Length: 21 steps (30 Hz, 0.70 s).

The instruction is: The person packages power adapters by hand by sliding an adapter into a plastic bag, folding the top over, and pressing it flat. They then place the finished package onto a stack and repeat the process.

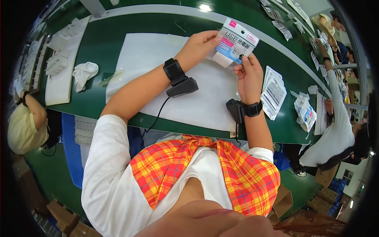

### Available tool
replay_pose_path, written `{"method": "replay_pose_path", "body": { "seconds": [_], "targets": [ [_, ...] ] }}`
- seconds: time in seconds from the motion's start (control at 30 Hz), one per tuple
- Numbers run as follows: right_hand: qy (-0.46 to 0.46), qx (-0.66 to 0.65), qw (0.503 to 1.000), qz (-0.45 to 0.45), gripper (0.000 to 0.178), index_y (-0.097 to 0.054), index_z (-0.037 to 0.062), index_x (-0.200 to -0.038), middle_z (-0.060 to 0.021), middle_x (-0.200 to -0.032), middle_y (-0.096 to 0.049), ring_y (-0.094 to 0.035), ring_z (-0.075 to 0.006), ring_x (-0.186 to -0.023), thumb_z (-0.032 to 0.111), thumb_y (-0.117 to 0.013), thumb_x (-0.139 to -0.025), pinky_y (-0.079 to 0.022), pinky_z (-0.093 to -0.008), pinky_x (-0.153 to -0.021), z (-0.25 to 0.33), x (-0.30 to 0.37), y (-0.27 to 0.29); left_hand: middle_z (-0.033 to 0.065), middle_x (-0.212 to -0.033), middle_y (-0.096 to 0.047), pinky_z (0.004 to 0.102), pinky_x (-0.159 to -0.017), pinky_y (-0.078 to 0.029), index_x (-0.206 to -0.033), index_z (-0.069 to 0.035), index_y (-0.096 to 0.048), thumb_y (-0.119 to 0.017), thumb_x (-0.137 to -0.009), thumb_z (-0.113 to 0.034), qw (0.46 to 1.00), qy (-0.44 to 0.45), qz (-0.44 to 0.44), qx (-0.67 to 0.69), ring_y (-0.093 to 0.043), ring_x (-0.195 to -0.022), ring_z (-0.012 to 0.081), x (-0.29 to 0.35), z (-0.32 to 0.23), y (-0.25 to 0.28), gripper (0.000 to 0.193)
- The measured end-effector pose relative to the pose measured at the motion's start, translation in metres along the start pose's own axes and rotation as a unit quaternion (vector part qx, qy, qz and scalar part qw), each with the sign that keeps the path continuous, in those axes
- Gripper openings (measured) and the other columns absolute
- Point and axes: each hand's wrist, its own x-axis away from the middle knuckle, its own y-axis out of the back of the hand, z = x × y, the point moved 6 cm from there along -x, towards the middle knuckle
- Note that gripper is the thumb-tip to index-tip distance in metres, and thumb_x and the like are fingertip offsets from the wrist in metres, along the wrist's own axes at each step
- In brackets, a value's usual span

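Both hands hold one small white packet (236, 44) with pink and blue labels, lifted over the far edge of a white sheet (158, 75) in the upper middle of the frame. The left hand (199, 48) pinches the packet's left edge between thumb and fingers; the right hand (248, 73) grips its lower right corner from below, thumb up against the face. Each wrist carries a black strap with a small black unit, a thin cable trailing down from the left one.

The white sheet lies on a green worktop (106, 43) whose near edge curves across the middle of the frame, just above the person's orange checked scarf. Most of the sheet under and left of the forearms is bare, giving open room toward the centre left. Just right of the right wrist, a stack of printed cards (274, 93) sits close to the sheet's right edge, and further right lie bagged packets (306, 112) near the worktop's near edge. At the left, a crumpled white cloth (85, 73) rests beside a long white tray (65, 67) of parts. Other people sit at the far left and right edges, well apart from the hands.
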Motion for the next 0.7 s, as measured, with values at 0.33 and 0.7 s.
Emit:
{"method": "replay_pose_path", "body": {
  "seconds": [0.33,0.7],
  "targets": [
    [0.064,0.382,0.91,0.148,0.024,-0.063,-0.002,-0.111,-0.0083,-0.098,-0.068,-0.067,-0.0201,-0.092,0.001,-0.051,-0.091,-0.052,-0.0313,-0.08,0.02,-0.022,0.044,0.0077,-0.088,-0.069,0.029,-0.076,-0.048,-0.112,-0.005,-0.066,-0.056,-0.091,-0.014,0.984,-0.016,0.097,-0.149,-0.061,-0.08,0.0158,0.001,0.013,0.003,0.024],
    [0.17,0.637,0.695,0.287,0.018,-0.07,0.0023,-0.093,-0.0141,-0.091,-0.065,-0.062,-0.0327,-0.084,-0.001,-0.058,-0.079,-0.05,-0.0351,-0.077,0.014,0.062,-0.045,0.0022,-0.103,-0.056,0.039,-0.093,-0.036,-0.11,-0.015,-0.064,-0.062,-0.083,-0.013,0.83,-0.183,0.272,-0.451,-0.049,-0.102,0.0247,0.052,-0.001,-0.037,0.027]
  ]
}}
